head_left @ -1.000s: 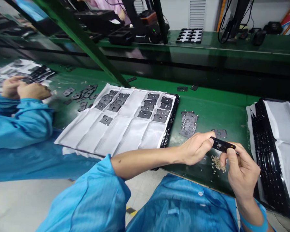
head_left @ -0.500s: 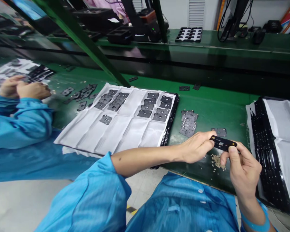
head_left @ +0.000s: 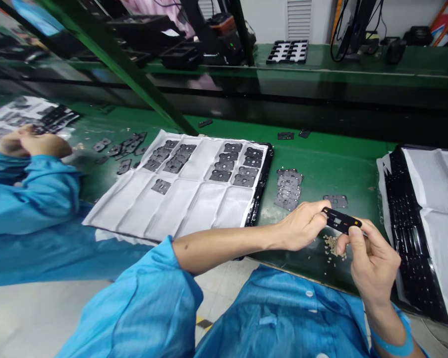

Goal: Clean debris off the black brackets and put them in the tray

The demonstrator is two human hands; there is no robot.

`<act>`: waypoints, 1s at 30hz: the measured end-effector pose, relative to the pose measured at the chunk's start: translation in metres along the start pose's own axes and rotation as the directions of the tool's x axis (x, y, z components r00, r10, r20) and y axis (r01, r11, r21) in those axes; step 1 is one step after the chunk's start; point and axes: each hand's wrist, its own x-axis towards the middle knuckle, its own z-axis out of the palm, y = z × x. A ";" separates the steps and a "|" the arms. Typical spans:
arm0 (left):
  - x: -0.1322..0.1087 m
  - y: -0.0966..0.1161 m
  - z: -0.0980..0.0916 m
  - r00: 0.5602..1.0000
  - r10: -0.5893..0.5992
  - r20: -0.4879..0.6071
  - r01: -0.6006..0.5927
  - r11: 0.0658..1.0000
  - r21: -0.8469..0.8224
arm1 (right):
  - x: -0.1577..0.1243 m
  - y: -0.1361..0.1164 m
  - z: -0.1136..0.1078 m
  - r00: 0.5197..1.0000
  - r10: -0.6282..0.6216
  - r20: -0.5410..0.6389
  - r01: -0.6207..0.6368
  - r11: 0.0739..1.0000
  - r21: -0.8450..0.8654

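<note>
Blue clothing, ours, nearest, sleeves pushed up.

Right hand, one: we see it pinching the right end of a black plate between thumb and fingers.

Left hand, one: it pinches the left end of the same plate, which we hold aloft, slightly tilted, over the green table.

Small tan bits, one scattered heap, on the table just under our right hand.

Grey plate, single, flat, just beyond the black plate.

Grey plates, one overlapping row, farther left.

White-lined tray, left of that row: we find grey pieces in four far compartments and one in a near compartment.

Black trays, stacked at the right, white sheet on top.

Co-worker's hands, two, at far left, pressed close together; we cannot tell what they grip.

Dark plates, two, near the table's back.

Black-and-white tray, on the rear shelf.
</note>
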 end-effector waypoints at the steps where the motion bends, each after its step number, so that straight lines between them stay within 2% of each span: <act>1: 0.001 0.000 0.000 1.000 0.003 0.012 -0.003 1.000 -0.005 | 0.000 0.001 -0.001 1.000 0.000 -0.003 0.000 1.000 -0.002; 5: 0.003 0.001 0.001 0.999 -0.007 0.054 0.010 0.999 -0.042 | -0.002 0.004 -0.004 1.000 -0.005 -0.005 0.005 1.000 -0.002; 11: 0.004 -0.003 0.005 0.999 -0.035 0.013 0.035 0.998 -0.057 | -0.003 0.007 -0.005 1.000 0.000 0.009 0.000 1.000 0.005; 15: 0.005 -0.003 0.005 0.999 -0.037 0.029 0.038 0.999 -0.026 | -0.001 0.006 -0.004 1.000 0.015 -0.002 -0.015 1.000 0.013; 19: 0.007 -0.003 0.002 0.996 -0.033 0.087 0.030 0.999 0.038 | 0.000 0.008 -0.007 0.999 0.038 -0.024 -0.038 0.999 0.016; 23: 0.006 -0.001 -0.008 0.974 -0.043 0.220 0.021 0.995 0.100 | -0.001 0.011 -0.013 0.998 0.034 -0.059 -0.035 0.999 -0.014; 25: 0.005 0.000 -0.013 0.966 -0.057 0.251 0.035 0.995 0.093 | -0.001 0.012 -0.015 0.995 0.031 -0.093 -0.033 0.999 -0.022; 27: 0.005 0.000 -0.015 0.979 -0.050 0.195 0.043 0.998 0.039 | 0.000 0.011 -0.014 0.993 0.039 -0.110 -0.042 0.999 -0.020; 30: 0.006 -0.002 -0.009 0.999 -0.010 0.048 0.015 0.993 -0.115 | 0.000 0.009 -0.009 0.993 0.046 -0.105 -0.047 0.999 -0.003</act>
